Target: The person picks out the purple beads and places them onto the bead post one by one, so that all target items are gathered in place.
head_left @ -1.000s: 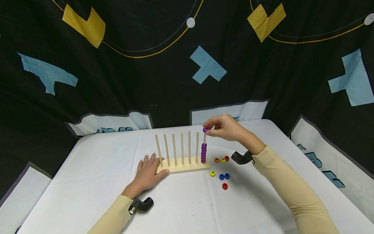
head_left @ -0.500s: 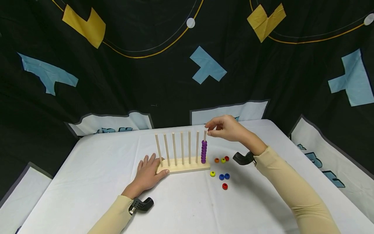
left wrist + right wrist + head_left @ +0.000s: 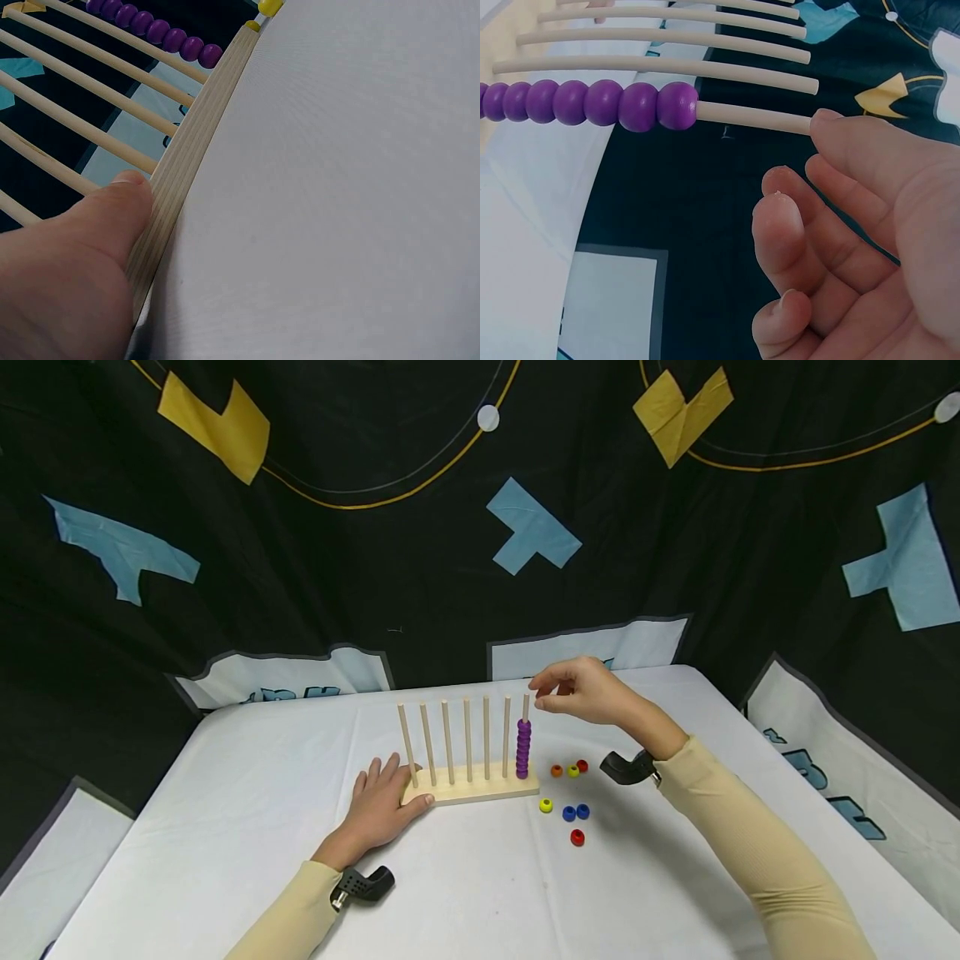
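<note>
A wooden peg rack [image 3: 474,788] with a row of upright pegs stands on the table. At its left end my left hand [image 3: 381,806] holds the base, thumb along the front edge and index finger reaching behind; the other fingers are spread. In the left wrist view the thumb [image 3: 124,206] presses against the base. Purple beads [image 3: 522,750] are stacked on the rightmost peg, the top one [image 3: 678,106] below a bare length of peg. At that peg's tip is my right hand [image 3: 583,689], thumb right by the tip, fingers loosely bent, with no bead between them.
Right of the rack lie loose beads: an orange one [image 3: 557,771], two yellow ones [image 3: 546,806], two blue ones [image 3: 576,812] and two red ones [image 3: 577,837]. A white cloth [image 3: 480,885] covers the table. Behind it hangs a black curtain [image 3: 420,577] with coloured shapes.
A purple bead that the right hand held above the last peg has been let go and now tops the stack. The right hand has since shifted slightly right; the left hand stays put.
</note>
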{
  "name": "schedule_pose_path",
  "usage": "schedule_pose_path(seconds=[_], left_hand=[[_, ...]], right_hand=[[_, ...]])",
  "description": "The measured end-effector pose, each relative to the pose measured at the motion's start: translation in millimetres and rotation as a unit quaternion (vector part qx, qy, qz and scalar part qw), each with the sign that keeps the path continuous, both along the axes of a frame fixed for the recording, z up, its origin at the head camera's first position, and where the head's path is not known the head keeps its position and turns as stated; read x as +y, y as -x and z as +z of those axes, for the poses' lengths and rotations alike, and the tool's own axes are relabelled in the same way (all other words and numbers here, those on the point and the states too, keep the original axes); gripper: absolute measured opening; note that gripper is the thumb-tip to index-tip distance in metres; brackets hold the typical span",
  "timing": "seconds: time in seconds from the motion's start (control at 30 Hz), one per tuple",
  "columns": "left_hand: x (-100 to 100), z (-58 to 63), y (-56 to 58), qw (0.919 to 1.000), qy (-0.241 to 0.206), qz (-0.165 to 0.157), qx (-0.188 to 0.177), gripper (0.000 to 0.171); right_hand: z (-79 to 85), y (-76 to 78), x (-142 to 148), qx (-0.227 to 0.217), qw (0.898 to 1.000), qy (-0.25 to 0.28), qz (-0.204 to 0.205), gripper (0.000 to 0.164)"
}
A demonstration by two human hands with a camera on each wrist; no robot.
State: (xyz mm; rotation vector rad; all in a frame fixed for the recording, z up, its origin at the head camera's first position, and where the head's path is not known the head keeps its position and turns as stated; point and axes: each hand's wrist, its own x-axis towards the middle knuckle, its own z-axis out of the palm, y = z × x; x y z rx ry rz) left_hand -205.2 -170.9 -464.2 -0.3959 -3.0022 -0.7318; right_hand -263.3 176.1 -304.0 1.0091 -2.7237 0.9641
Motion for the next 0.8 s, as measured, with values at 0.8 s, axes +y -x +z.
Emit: schedule_pose_path(seconds=[0.8], left_hand=[[-9,12.8,3.6,0.999,0.022,-0.034,-0.019,0.062]], right_hand=[[-5.8,-1.0,15,-0.025,0.999,-0.017,-0.014,0.021]])
